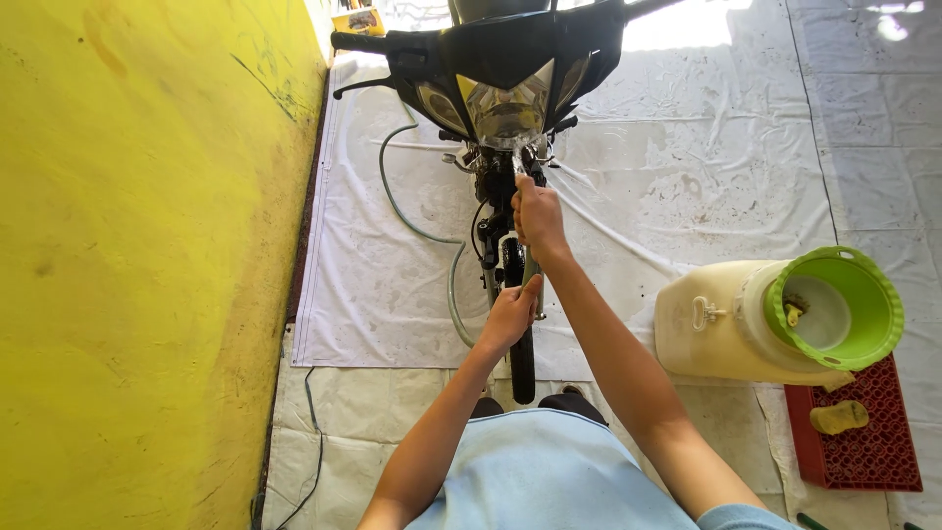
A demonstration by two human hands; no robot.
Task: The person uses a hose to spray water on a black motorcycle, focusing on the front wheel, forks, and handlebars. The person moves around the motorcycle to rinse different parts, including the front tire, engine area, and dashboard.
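Note:
A black motorcycle (510, 69) faces me head-on, its headlight and front fairing at the top of the view. My right hand (537, 218) is closed around a hose nozzle that sprays water up at the parts just under the headlight. My left hand (512, 316) rests against the front tyre (521, 358), fingers pressed on it beside the fork leg (537, 280). Both forearms reach forward from my light blue shirt.
A yellow wall (147, 265) runs along the left. A white tarp (706, 177) covers the ground. A green hose (417, 226) loops beside the wheel. At right, a cream container with a green rim (775, 319) sits by a red crate (863, 442) holding a yellow sponge (837, 417).

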